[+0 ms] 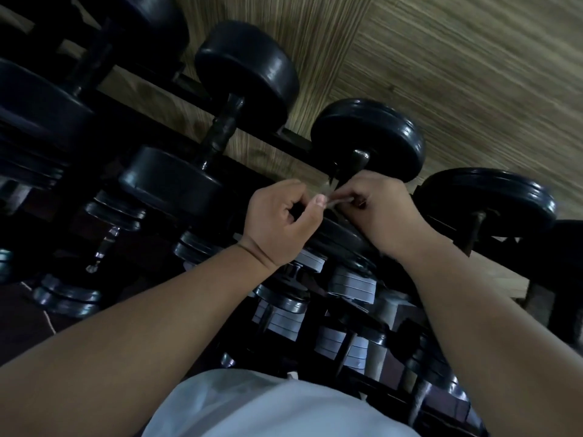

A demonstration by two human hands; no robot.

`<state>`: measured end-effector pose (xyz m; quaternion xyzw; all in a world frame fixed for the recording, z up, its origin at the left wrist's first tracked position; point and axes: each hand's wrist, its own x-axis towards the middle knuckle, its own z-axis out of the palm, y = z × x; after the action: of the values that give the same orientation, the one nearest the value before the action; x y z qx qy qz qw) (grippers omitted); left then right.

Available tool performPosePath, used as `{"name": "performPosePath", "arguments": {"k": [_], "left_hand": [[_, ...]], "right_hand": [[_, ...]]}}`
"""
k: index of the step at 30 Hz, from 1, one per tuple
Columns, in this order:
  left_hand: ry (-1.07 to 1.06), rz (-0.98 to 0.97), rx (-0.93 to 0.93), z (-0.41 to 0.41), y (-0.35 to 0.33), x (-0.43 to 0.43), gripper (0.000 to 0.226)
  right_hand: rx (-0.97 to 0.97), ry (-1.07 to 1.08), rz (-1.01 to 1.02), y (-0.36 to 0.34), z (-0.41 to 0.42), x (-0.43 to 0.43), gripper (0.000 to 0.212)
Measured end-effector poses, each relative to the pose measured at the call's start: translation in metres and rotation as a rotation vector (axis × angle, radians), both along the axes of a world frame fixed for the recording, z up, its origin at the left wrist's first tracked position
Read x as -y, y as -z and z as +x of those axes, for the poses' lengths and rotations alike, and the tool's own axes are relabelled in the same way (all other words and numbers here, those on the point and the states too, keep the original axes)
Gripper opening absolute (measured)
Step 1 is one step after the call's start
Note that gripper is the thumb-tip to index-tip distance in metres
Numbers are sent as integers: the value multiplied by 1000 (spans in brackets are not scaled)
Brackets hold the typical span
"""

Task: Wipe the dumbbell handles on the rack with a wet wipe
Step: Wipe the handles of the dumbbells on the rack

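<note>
Two bare forearms are reaching forward over a pale grey-white garment (268,408) at the bottom of the view. Under them, small dumbbells with stacked grey and black plates (350,283) are crowding the lower tiers of a black metal rack (296,138), too dark and overlapped to count.

Further out, the left hand (277,219) is pinching one end of a thin, pale, crumpled wet wipe (339,200) between thumb and forefinger, its other fingers curling in. The right hand (383,212) is gripping the other end with curled fingers. The wipe is showing only as a short blurred strip stretching between the hands, just in front of a dark, worn handle (359,159).

That handle belongs to the third large black round-headed dumbbell (367,134) of four lying side by side on the top tier. Each is pointing one thick disc head away from the person. The hands are covering the near head of the third.

Beyond the rack, a tan surface with fine wood-grain stripes (473,74) is running in panels with visible seams. I cannot tell whether it is floor or wall. The light is dim.
</note>
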<state>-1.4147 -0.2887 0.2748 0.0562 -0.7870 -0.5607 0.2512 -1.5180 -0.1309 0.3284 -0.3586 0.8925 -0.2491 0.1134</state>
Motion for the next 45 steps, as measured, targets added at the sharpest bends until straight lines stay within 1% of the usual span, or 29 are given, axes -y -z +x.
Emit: {"name": "performPosePath", "arguments": {"k": [3,6,8,10,13,16,18,21,26,29,32,34,36,38,41,43,45], "left_hand": [[9,-8,17,0,-1,-1,36],[12,7,20,2,0,0,37],[26,27,30,3,1,0,40],[24,17,49,3,1,1,45],[18,-21,68,3,-2,3,47],[37,-32,76,3,-3,4,49],[38,-57,85,3,-3,4,50],[37,-88,93,2,-3,4,51],[38,-97,92,2,-2,4,50],[30,-108,97,2,-1,4,49],[29,-116,93,1,-2,4,49],[23,-118,91,1,-2,3,48],[23,-121,79,1,-2,3,46],[30,-115,62,1,-2,4,46],[41,-94,65,2,0,3,45],[48,-95,81,2,-1,3,43],[51,-108,103,2,-3,4,42]], "right_hand": [[-44,276,-77,-1,-4,4,13],[-19,455,-92,1,-5,9,9],[10,517,-108,5,3,4,8],[91,554,-126,10,12,-4,7],[187,603,-171,14,11,-7,13],[226,738,-289,14,-4,-1,8],[250,814,-358,17,-12,3,16],[294,809,-405,16,-7,3,19],[467,734,-381,15,15,-8,9],[372,787,-334,14,2,-4,3],[389,888,-451,11,-15,5,8],[392,906,-479,12,-16,8,10],[374,874,-450,11,-8,6,9],[373,794,-361,8,-1,0,10],[423,703,-245,3,4,-8,12],[438,668,-249,-6,7,-8,11],[444,677,-297,-16,13,-8,7]]}}
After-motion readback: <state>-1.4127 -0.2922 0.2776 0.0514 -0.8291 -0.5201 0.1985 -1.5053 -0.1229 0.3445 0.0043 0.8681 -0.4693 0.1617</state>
